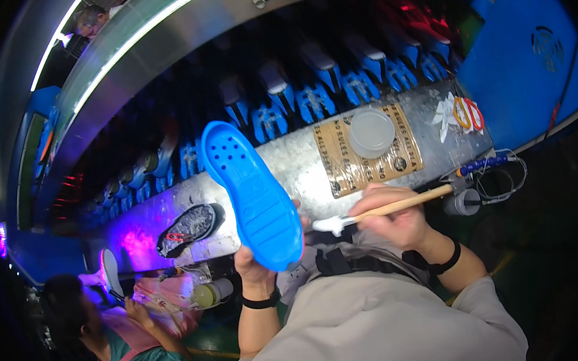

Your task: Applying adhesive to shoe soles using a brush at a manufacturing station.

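Note:
A bright blue shoe sole [256, 196] with round holes near its far end is held up in front of me, tilted. My left hand [256, 271] grips its near end from below and behind, with some fingers hidden by the sole. Closed around the wooden handle of a brush [408, 203] is my right hand [394, 221]. The brush's tip, covered in something white, points left toward the sole's near end, a small gap apart from it.
Along the metal bench [294, 163] lie a dark sole-shaped piece [193, 229] and a printed brown cardboard sheet [339, 174] bearing a translucent round container [371, 132]. Scissors [468, 113] lie far right. Blue clamps [315, 102] line the machine behind. A co-worker [150, 348] sits at left.

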A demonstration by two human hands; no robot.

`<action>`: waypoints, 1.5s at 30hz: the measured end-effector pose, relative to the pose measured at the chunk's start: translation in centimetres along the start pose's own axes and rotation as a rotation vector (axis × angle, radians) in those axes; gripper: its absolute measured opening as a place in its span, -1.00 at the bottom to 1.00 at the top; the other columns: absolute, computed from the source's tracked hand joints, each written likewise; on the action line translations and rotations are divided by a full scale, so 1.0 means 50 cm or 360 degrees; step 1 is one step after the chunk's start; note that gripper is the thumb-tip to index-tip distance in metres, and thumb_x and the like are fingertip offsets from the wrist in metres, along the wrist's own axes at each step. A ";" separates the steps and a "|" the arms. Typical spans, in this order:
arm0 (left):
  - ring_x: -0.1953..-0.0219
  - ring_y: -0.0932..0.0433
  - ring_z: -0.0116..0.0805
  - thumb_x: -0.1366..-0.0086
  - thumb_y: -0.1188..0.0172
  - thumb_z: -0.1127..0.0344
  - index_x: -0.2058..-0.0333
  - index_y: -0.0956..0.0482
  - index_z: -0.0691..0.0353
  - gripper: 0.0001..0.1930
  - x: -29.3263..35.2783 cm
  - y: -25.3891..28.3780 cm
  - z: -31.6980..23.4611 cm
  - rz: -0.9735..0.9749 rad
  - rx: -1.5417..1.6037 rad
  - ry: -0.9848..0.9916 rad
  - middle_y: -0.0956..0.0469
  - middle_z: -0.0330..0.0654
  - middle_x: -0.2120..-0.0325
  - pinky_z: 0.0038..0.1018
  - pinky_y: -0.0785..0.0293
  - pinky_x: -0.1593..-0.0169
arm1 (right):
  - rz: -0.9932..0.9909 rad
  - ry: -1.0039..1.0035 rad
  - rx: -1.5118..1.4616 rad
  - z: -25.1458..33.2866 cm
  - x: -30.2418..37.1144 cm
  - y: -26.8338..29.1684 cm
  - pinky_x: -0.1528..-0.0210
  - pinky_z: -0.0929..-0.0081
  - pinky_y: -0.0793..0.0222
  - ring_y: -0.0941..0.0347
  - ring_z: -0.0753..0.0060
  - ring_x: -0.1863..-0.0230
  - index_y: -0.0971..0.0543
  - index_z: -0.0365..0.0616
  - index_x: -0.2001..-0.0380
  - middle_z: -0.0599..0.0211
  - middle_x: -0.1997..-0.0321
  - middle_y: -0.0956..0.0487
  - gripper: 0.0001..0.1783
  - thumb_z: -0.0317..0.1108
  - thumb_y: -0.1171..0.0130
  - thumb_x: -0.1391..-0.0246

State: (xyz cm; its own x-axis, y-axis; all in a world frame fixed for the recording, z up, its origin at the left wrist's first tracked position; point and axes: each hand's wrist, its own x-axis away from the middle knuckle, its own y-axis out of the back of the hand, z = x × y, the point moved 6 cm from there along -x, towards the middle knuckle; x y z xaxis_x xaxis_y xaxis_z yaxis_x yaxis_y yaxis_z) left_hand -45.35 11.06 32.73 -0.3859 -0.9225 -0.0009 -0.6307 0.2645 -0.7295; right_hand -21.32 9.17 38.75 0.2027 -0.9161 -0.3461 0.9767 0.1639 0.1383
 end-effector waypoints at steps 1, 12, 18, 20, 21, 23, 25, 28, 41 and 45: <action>-0.05 -0.55 0.20 -0.06 -0.38 -0.16 -0.38 -0.01 0.36 0.10 0.002 0.001 -0.003 0.0063 0.0339 -0.0075 -0.29 0.36 -0.21 -0.15 -0.67 0.06 | -0.0188 0.0186 -0.0099 0.006 -0.002 0.019 0.32 0.45 -0.35 -0.43 0.41 0.46 -0.67 -0.32 0.25 0.23 0.42 -0.63 -0.79 -0.52 -0.21 -0.01; 0.37 -0.48 -0.11 -0.16 -0.22 -0.27 -0.37 -0.08 0.17 -0.04 0.034 0.052 -0.004 0.0218 0.1450 0.0195 -0.29 0.34 -0.06 -0.44 -0.50 0.50 | -0.1144 0.0094 0.0919 -0.166 0.022 0.231 0.09 0.44 -0.42 -0.52 0.26 0.22 -0.62 -0.34 0.07 0.16 0.26 -0.60 -0.74 -0.50 -0.12 -0.20; 0.34 -0.60 0.17 -0.11 -0.21 -0.29 -0.40 0.04 0.40 0.12 0.008 -0.015 -0.081 0.0356 0.0760 0.0191 -0.29 0.51 -0.12 -0.26 -0.55 0.43 | -0.1233 -0.0081 0.0974 -0.240 0.042 0.264 -0.02 0.24 -0.41 -0.53 0.00 0.09 -0.61 -0.33 0.08 0.02 0.16 -0.60 -0.74 -0.52 -0.10 -0.17; 0.35 -0.61 0.19 -0.15 -0.18 -0.28 -0.41 0.05 0.40 0.10 -0.005 -0.050 -0.120 0.0522 0.0817 0.0268 -0.29 0.53 -0.10 -0.25 -0.54 0.45 | -0.1142 -0.0098 0.1017 -0.244 0.040 0.260 0.01 0.24 -0.41 -0.52 0.01 0.10 -0.61 -0.32 0.08 0.02 0.16 -0.59 -0.74 -0.52 -0.09 -0.18; 0.36 -0.61 0.20 -0.15 -0.18 -0.28 -0.40 0.04 0.41 0.09 -0.015 -0.066 -0.145 0.0622 0.0900 0.0257 -0.28 0.53 -0.10 -0.26 -0.53 0.48 | -0.1135 -0.0093 0.1017 -0.244 0.040 0.260 0.01 0.24 -0.41 -0.52 0.01 0.10 -0.61 -0.32 0.08 0.02 0.16 -0.59 -0.74 -0.52 -0.09 -0.18; 0.38 -0.59 0.19 -0.20 -0.16 -0.23 -0.39 0.02 0.41 0.03 -0.035 -0.074 -0.185 0.0501 0.1017 0.0066 -0.26 0.54 -0.11 -0.29 -0.52 0.53 | -0.1101 -0.0140 0.0982 -0.248 0.041 0.259 -0.04 0.26 -0.40 -0.53 0.07 0.07 -0.61 -0.32 0.08 0.06 0.14 -0.61 -0.74 -0.45 -0.09 -0.21; 0.39 -0.57 0.16 -0.27 -0.12 -0.16 -0.38 -0.01 0.42 -0.06 -0.055 -0.069 -0.214 0.0265 0.1052 -0.0156 -0.22 0.55 -0.13 -0.35 -0.52 0.55 | -0.1090 -0.0135 0.0987 -0.248 0.040 0.257 0.00 0.26 -0.42 -0.53 0.04 0.09 -0.61 -0.33 0.08 0.05 0.15 -0.60 -0.73 -0.48 -0.09 -0.19; 0.40 -0.57 0.08 -0.32 -0.10 -0.10 -0.40 0.02 0.37 -0.11 -0.078 -0.102 -0.241 0.0568 0.1216 -0.0134 -0.22 0.52 -0.15 -0.42 -0.53 0.52 | -0.1088 -0.0063 0.0974 -0.246 0.036 0.252 0.02 0.26 -0.44 -0.54 0.03 0.11 -0.61 -0.33 0.07 0.04 0.16 -0.60 -0.73 -0.51 -0.08 -0.18; 0.34 -0.57 -0.19 -0.35 -0.11 -0.09 -0.39 -0.02 0.30 -0.17 -0.099 -0.124 -0.266 0.0831 0.1321 -0.0070 -0.23 0.32 -0.14 -0.54 -0.57 0.41 | -0.1062 -0.0002 0.0992 -0.244 0.035 0.247 0.04 0.26 -0.42 -0.53 0.05 0.14 -0.61 -0.32 0.09 0.07 0.18 -0.59 -0.73 -0.51 -0.08 -0.16; 0.41 -0.57 -0.09 -0.23 -0.12 -0.24 -0.40 0.04 0.37 0.01 -0.101 -0.125 -0.271 0.0430 0.0780 -0.0102 -0.23 0.48 -0.21 -0.45 -0.54 0.40 | -0.1078 -0.0033 0.0950 -0.256 0.038 0.248 0.02 0.26 -0.42 -0.53 0.04 0.12 -0.61 -0.33 0.08 0.04 0.17 -0.58 -0.72 -0.52 -0.08 -0.15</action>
State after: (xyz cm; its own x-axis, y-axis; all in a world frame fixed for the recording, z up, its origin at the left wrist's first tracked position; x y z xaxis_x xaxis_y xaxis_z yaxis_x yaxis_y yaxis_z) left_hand -48.58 17.88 46.59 -0.4392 -0.8593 -0.2621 -0.1224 0.3463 -0.9301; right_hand -7.95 14.16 27.91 -0.4096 -0.7547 -0.5125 0.6865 -0.6250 0.3717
